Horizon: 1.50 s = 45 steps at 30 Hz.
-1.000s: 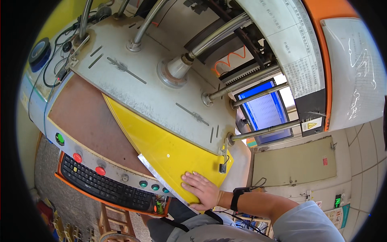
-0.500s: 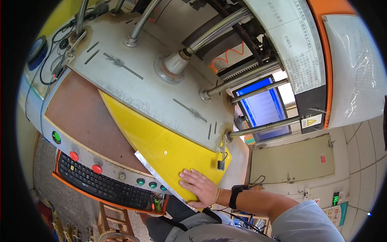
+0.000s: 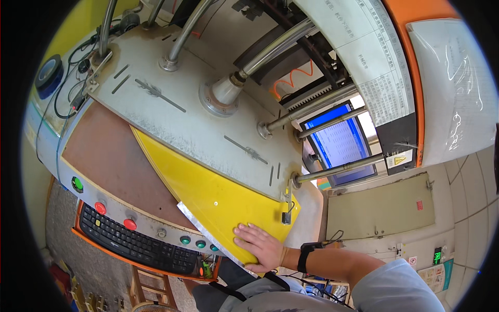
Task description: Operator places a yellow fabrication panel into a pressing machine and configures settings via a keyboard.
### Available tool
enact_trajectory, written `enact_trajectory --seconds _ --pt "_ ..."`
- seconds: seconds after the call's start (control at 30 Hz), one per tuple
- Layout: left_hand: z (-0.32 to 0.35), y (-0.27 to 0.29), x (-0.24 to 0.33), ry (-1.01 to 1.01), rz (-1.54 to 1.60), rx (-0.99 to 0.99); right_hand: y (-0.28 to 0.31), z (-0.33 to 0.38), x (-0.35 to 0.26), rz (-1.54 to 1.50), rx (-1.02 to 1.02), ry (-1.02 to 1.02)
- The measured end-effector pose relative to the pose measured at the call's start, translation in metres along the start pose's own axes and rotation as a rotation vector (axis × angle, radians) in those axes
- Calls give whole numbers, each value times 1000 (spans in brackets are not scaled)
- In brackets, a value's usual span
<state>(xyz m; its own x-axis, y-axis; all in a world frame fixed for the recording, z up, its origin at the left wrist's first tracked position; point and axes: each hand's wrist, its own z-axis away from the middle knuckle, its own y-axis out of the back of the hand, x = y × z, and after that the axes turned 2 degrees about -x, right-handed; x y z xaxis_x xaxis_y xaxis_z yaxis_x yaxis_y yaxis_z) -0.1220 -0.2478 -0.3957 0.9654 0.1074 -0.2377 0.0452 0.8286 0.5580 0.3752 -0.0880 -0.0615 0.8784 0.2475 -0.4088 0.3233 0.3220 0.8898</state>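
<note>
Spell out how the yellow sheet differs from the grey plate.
The yellow sheet has no slots in its visible part; the grey plate has several, plus scuff marks. The plate sits above, while the sheet juts out from beneath it. The right hand rests on the sheet, not on the plate. Both look broad and flat.

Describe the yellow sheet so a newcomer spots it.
Start at the big grey slotted plate. The yellow sheet pokes out from under its front edge, over the brown surface, with the right hand on it. Unlike its grey and brown neighbours, it's bright, with a silvery edge strip.
</note>
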Motion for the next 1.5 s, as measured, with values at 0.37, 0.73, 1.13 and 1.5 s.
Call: enact_trajectory --seconds 0.37,0.73,1.13,1.5 --pt "-24 25 19 -29 59 54 0 -2 -2 -3 4 4" --pt "-32 33 44 -51 127 74 7 -1 -2 -1 -14 -2" --pt "-53 55 85 -86 195 118 3 0 0 16 -3 5" --pt "-63 69 149 -139 277 133 1 1 -2 9 -7 -3"
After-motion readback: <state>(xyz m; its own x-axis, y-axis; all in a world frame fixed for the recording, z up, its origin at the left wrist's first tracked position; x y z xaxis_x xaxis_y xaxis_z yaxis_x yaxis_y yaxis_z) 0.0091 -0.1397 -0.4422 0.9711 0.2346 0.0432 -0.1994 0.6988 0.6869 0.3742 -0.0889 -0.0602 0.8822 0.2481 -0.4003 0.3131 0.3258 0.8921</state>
